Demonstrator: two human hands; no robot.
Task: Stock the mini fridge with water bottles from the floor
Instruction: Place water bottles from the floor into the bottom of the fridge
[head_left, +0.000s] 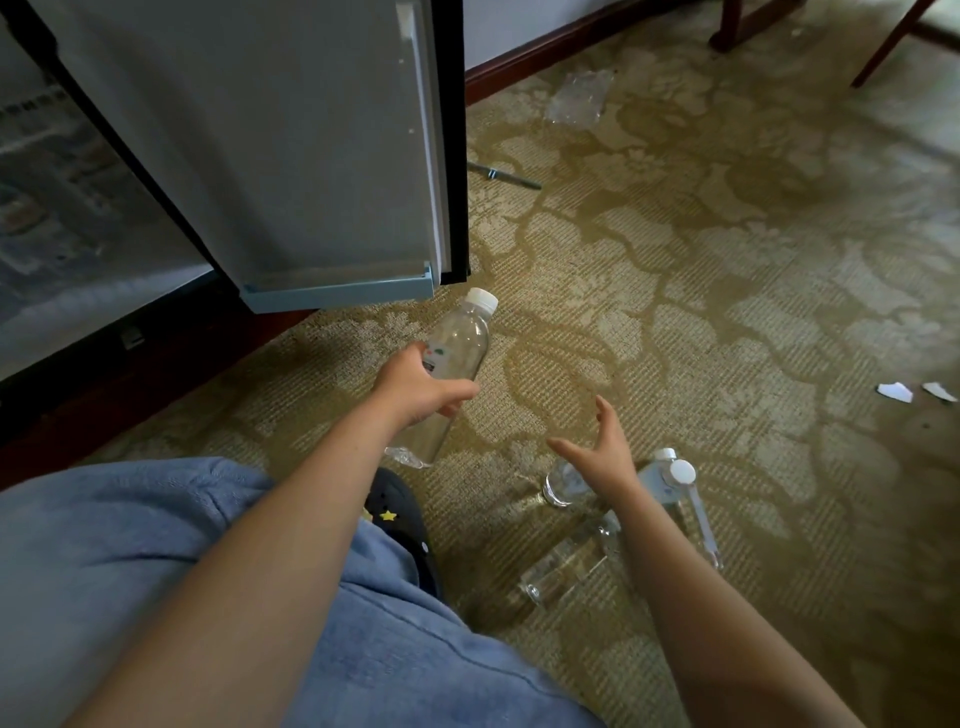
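Observation:
My left hand grips a clear water bottle with a white cap, held tilted above the carpet just below the fridge door. My right hand hovers with fingers spread and nothing in it, above several clear water bottles lying on the carpet, two white caps showing beside my wrist. The mini fridge door stands swung out at the upper left, its pale blue bottom shelf bare. The fridge interior at far left is blurred; wire shelves show faintly.
Patterned carpet covers the floor. A crumpled clear plastic wrap lies near the baseboard, a thin rod beside the door, paper scraps at right. Chair legs stand top right. My blue-clad knee and dark shoe are at bottom left.

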